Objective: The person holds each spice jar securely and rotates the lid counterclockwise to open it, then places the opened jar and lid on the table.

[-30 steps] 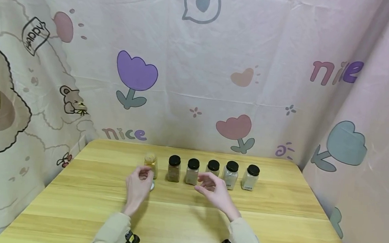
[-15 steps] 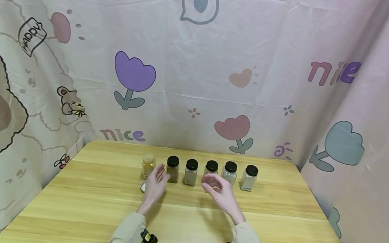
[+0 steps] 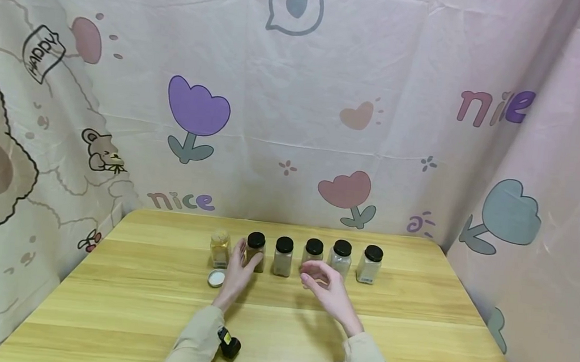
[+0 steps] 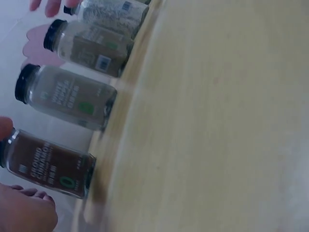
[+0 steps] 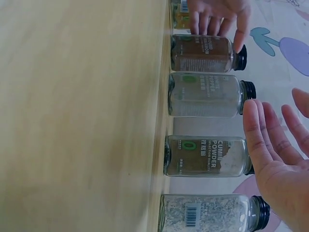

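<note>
My left hand (image 3: 238, 273) is at the ground cinnamon jar (image 3: 255, 252), a brown-filled glass jar with a black cap. Its thumb lies near the cap and its fingers, spread apart, are along the jar's other side, as the right wrist view shows. In front of the cumin powder jar (image 5: 205, 155), my right hand (image 3: 327, 283) hovers with loosely bent fingers and nothing in its grasp. Between the two hands stands the white pepper jar (image 3: 283, 257). Left of the cinnamon is a yellow-filled jar (image 3: 220, 250) without its black cap; a round lid (image 3: 216, 278) lies white side up before it.
Two more black-capped jars, one with pale flakes (image 3: 340, 260) and one with whitish contents (image 3: 370, 265), continue the row to the right. The wooden table (image 3: 277, 339) ends at a printed cloth backdrop (image 3: 274, 117) behind the jars.
My left hand has moved right from the yellow-filled jar to the cinnamon jar, uncovering the lid on the table. The right hand has shifted slightly right.
</note>
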The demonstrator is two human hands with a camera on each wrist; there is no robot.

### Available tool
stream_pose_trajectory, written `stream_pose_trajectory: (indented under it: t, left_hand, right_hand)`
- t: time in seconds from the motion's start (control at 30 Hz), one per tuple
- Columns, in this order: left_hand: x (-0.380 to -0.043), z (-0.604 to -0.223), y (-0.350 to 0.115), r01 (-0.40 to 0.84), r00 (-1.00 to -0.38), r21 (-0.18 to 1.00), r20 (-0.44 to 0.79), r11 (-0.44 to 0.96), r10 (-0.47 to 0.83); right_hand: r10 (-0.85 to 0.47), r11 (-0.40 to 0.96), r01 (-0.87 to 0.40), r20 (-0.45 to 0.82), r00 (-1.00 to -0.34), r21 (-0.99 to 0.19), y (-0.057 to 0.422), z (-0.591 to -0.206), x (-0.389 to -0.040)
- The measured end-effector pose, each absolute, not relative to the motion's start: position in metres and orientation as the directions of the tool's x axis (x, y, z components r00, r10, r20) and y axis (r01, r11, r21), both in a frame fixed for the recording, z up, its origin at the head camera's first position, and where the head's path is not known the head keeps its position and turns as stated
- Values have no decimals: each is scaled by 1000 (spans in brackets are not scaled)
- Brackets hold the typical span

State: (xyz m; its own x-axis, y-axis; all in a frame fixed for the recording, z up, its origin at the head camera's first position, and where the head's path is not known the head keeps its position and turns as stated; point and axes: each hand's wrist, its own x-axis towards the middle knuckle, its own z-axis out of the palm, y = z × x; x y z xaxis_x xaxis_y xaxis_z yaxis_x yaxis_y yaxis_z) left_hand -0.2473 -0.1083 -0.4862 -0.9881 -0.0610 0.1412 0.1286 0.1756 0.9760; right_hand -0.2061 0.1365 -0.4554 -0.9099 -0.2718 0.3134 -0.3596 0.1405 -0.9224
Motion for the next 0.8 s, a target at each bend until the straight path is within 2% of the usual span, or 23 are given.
stream_pose_trajectory:
  t: [0.43,0.8]
  left_hand:
    - [-259,-490,-108,87,-995,975,94,207,-25]
    - [-265,-489,-107,136,-988,975,145,177,-42]
  right_hand:
    - [-269,113,-374,334,-904,-921,135,-456,-206]
    - [-264,116,-363,324,-909,-924,135,-455,-205]
